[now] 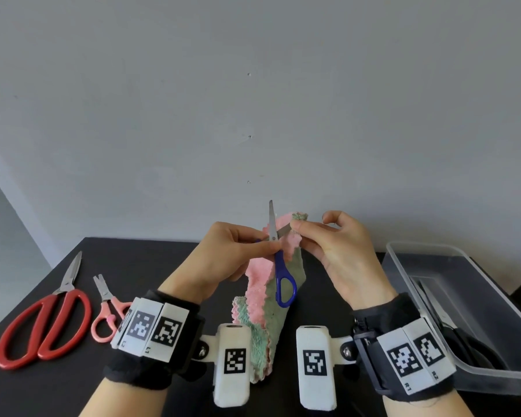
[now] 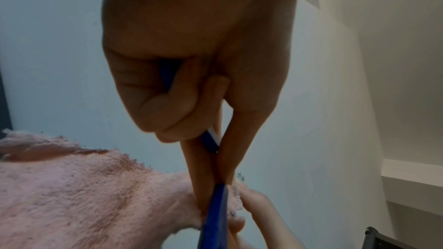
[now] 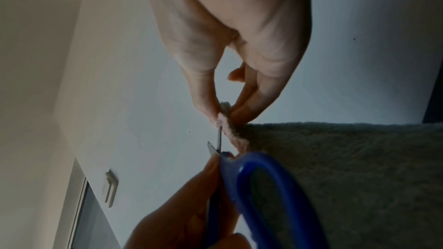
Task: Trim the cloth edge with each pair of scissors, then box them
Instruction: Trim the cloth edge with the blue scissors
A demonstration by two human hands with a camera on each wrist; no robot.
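My left hand [image 1: 263, 240] grips the blue-handled scissors [image 1: 284, 288] near the pivot. Their blades are parted, one pointing up and one reaching right into the cloth edge. One blue loop hangs free below the hand. The pink and green cloth [image 1: 260, 299] hangs upright over the black table [image 1: 151, 266]. My right hand [image 1: 298, 228] pinches its top corner between thumb and forefinger. In the left wrist view my curled fingers [image 2: 167, 113] hold the blue handle [image 2: 213, 215] against the pink cloth [image 2: 84, 196]. The right wrist view has the pinched cloth edge [image 3: 224, 120], the blades [image 3: 217, 144] and the blue loop [image 3: 271, 196].
Large red-handled scissors [image 1: 42, 323] and small pink-handled scissors [image 1: 107, 310] lie at the table's left. A clear plastic box [image 1: 415, 260] stands at the right, with black-handled scissors [image 1: 475, 350] inside. A plain grey wall rises behind the table.
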